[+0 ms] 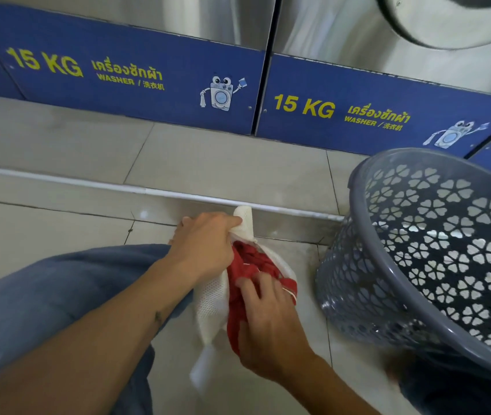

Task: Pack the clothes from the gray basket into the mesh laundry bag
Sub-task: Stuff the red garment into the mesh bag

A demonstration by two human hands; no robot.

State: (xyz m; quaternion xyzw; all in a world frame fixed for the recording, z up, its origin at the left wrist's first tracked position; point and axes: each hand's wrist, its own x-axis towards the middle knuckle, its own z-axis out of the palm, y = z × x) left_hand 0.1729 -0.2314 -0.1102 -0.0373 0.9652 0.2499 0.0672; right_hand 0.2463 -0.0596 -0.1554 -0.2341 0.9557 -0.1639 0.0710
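Low in the centre of the frame, the left hand (205,244) grips the upper edge of the white mesh laundry bag (211,307), fingers curled round the fabric and thumb lying along a bunched flap that sticks up past the knuckles. The bag hangs from that grip toward the tiled floor (73,151), with its mouth open to the right and a thin white tail trailing toward the bottom of the frame. A red garment (250,265) fills the opening, partly inside the mesh and partly spilling over its right edge, where a white-trimmed hem shows. The right hand (268,322) comes in from the lower right and sits on the garment, fingers bent and a little apart, their tips dug into the red cloth; the thumb is hidden, so whether it pinches the fabric cannot be told. The gray basket (371,235) is at the right of the frame, just beside the bag, tipped so its open mouth faces up and left; its clover-pattern holes show dark behind, and what is inside cannot be made out. A knee in blue jeans (43,295) fills the lower left. Across the top run washers (208,16) of steel with blue panels (136,76) reading "15 KG WASHER" in yellow
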